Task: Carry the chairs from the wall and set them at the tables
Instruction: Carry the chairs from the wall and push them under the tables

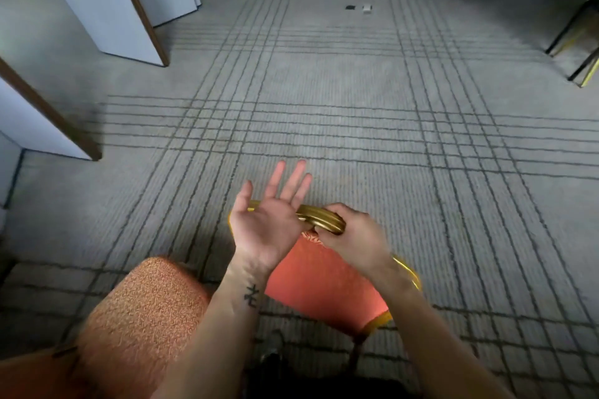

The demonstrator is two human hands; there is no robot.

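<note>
Chair (324, 278): low before the person, over the carpet (356, 113), apparently mid-carry.
Right hand (353, 233): fingers curled round the gold rail (321, 220), bearing the load.
Left hand (269, 220): palm up above the rail, fingers spread wide, holding nothing.
Hidden: chair legs; whether the cushion (139, 317) is this chair's seat, cannot tell.

Two hands are counted, left hand (267, 230), right hand (353, 236), one chair back (324, 282), one cushion (146, 317), one black scrap (349, 7), one white scrap (366, 8).

gold rail (319, 220): partly behind hands (269, 223) | chair legs (575, 53): cut by right edge | floor speck (367, 8): too small
</note>
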